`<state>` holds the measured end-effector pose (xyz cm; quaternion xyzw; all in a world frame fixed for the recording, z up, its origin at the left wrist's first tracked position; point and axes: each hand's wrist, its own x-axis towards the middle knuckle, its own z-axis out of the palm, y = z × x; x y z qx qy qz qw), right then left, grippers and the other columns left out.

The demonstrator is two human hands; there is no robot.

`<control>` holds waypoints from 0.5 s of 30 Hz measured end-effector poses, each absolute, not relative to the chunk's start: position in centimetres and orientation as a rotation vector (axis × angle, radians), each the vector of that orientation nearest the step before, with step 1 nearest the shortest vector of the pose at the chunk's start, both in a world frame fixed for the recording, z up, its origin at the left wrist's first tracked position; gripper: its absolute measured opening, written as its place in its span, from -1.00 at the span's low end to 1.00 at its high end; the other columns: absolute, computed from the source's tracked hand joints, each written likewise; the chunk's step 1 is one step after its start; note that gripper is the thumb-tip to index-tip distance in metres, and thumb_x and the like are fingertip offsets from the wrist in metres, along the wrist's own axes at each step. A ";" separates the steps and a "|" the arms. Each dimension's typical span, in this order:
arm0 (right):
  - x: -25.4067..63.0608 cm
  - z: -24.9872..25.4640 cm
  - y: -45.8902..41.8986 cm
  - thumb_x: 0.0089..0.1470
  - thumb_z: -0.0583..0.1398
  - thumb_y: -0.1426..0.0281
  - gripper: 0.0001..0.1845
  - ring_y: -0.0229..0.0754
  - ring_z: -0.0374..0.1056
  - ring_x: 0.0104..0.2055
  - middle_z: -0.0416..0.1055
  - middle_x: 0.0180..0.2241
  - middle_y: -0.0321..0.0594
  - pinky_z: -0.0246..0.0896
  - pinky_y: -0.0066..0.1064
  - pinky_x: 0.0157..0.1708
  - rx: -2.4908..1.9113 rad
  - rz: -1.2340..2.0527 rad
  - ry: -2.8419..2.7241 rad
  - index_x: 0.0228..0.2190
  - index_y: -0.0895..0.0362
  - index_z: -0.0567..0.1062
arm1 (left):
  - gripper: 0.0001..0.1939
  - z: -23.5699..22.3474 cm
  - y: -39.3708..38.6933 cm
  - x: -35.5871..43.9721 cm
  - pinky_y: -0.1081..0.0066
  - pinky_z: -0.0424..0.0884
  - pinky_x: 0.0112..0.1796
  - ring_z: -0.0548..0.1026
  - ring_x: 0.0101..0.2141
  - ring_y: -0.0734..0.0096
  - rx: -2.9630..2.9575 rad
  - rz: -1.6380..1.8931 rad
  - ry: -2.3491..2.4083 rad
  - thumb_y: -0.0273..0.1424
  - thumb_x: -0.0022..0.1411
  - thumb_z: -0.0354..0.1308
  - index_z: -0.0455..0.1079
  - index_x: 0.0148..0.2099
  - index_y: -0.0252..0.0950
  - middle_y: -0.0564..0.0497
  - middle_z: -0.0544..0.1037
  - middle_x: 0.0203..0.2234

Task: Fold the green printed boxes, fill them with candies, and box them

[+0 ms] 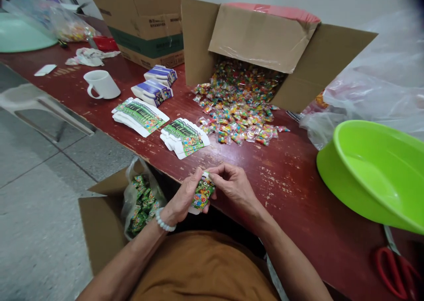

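A small green printed candy box (pixel 203 192) is held at the table's front edge. My left hand (pixel 184 196) wraps round it, with a beaded bracelet at the wrist. My right hand (pixel 232 184) pinches the top end of the same box between thumb and fingers. Beyond my hands lie two fanned stacks of flat green cartons, a nearer one (pixel 186 137) and one further left (pixel 141 115). Small clear packets of coloured candies (pixel 245 120) spill onto the table from a cardboard box (pixel 258 45) lying on its side.
At right are a lime-green basin (pixel 364 173) and red-handled scissors (pixel 394 265). A white mug (pixel 102 84), purple cartons (pixel 152 92) and a tall carton (pixel 145 23) stand further back. Below left, a bag of green packs (pixel 142 204) sits in an open box (pixel 99 226), near a stool (pixel 29 100).
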<state>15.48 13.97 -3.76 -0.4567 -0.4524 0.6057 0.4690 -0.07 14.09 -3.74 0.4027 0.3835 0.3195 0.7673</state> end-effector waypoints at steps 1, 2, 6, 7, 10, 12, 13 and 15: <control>15.5 -3.9 13.9 0.02 0.34 0.20 -0.73 -0.30 0.33 -0.66 0.45 -0.59 -0.33 0.28 -0.45 -0.63 -1.109 1.485 -1.105 -0.43 0.15 0.49 | -0.28 -3.8 14.1 -0.1 0.55 0.30 -0.70 0.42 -0.72 0.50 0.879 0.691 0.829 0.13 0.29 -0.07 0.44 0.12 -0.38 -0.08 0.57 -0.53; 15.4 -4.0 13.8 0.02 0.34 0.20 -0.72 -0.29 0.34 -0.66 0.47 -0.56 -0.31 0.28 -0.44 -0.63 -1.097 1.500 -1.091 -0.44 0.14 0.47 | -0.28 -3.8 14.1 -0.1 0.55 0.29 -0.71 0.42 -0.73 0.50 0.882 0.688 0.825 0.13 0.29 -0.06 0.44 0.12 -0.40 -0.08 0.56 -0.55; 15.5 -3.6 13.8 0.05 0.31 0.21 -0.73 -0.30 0.33 -0.66 0.50 -0.48 -0.26 0.26 -0.43 -0.64 -1.088 1.518 -1.120 -0.46 0.13 0.44 | -0.25 -4.0 14.1 -0.2 0.54 0.29 -0.71 0.40 -0.74 0.48 0.883 0.679 0.831 0.14 0.27 -0.04 0.37 0.20 -0.38 -0.01 0.52 -0.62; 15.5 -3.3 13.8 0.07 0.30 0.22 -0.74 -0.33 0.31 -0.66 0.51 -0.44 -0.25 0.27 -0.43 -0.63 -1.094 1.476 -1.178 -0.47 0.13 0.44 | -0.25 -4.1 14.1 -0.2 0.54 0.30 -0.71 0.41 -0.73 0.47 0.882 0.683 0.844 0.14 0.27 -0.04 0.34 0.22 -0.36 -0.01 0.52 -0.60; 15.4 -2.8 13.3 0.17 0.22 0.27 -0.75 -0.34 0.33 -0.55 0.52 -0.28 -0.20 0.31 -0.43 -0.51 -1.102 1.283 -1.438 -0.49 0.14 0.46 | -0.27 -4.5 14.0 -0.2 0.53 0.33 -0.69 0.43 -0.70 0.46 0.863 0.713 0.899 0.12 0.29 -0.05 0.31 0.25 -0.32 0.01 0.51 -0.56; 15.4 -2.8 12.9 0.23 0.15 0.33 -0.76 -0.26 0.39 -0.38 0.50 -0.23 -0.16 0.35 -0.38 -0.33 -1.112 1.123 -1.617 -0.46 0.13 0.48 | -0.30 -4.7 13.7 -0.2 0.52 0.33 -0.68 0.43 -0.70 0.46 0.826 0.718 0.929 0.11 0.30 -0.07 0.28 0.26 -0.28 0.03 0.50 -0.55; 15.4 -3.0 12.8 0.24 0.13 0.37 -0.78 -0.22 0.41 -0.28 0.49 -0.22 -0.15 0.35 -0.35 -0.23 -1.123 1.048 -1.695 -0.43 0.13 0.49 | -0.31 -4.8 13.5 -0.2 0.52 0.33 -0.68 0.43 -0.70 0.47 0.799 0.715 0.936 0.11 0.31 -0.07 0.27 0.27 -0.26 0.05 0.49 -0.55; 15.8 -3.4 13.2 0.23 0.13 0.40 -0.82 -0.17 0.40 -0.17 0.48 -0.22 -0.15 0.31 -0.31 -0.11 -1.124 0.961 -1.831 -0.37 0.12 0.52 | -0.35 -4.8 13.1 -0.2 0.51 0.34 -0.67 0.43 -0.70 0.47 0.731 0.701 0.932 0.07 0.30 -0.02 0.21 0.28 -0.20 0.06 0.50 -0.52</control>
